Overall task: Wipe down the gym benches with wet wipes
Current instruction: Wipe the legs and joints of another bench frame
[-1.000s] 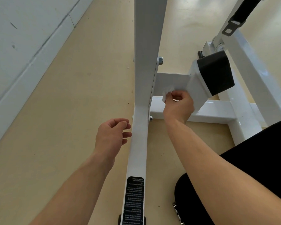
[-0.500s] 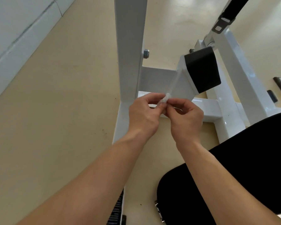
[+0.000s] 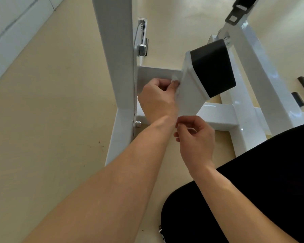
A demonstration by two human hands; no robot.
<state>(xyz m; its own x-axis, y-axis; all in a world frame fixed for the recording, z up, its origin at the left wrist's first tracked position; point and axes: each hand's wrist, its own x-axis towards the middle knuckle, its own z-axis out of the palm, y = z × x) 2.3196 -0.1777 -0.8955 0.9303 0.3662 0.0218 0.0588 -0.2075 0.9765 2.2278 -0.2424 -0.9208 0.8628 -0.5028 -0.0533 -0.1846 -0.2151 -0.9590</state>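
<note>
A small crumpled white wet wipe [image 3: 175,79] is pinched in my left hand [image 3: 157,99] and pressed against the white crossbar [image 3: 156,71] of the bench frame, beside the angled post with a black end cap [image 3: 212,67]. My right hand [image 3: 196,139] hovers just below and to the right of the left one. Its fingers are curled toward the thumb and I see nothing in them. The tall white upright [image 3: 115,55] stands just left of my left hand.
White base rails [image 3: 218,116] lie on the beige floor, with bolts [image 3: 138,124] at the upright's foot. A second white post [image 3: 263,71] with a black strap rises at the right. My black-clad leg [image 3: 261,190] fills the lower right. A white wall [image 3: 11,32] runs along the left.
The wipe passed from my right hand to my left hand. The left hand then moved up onto the crossbar, and the right hand dropped back down.
</note>
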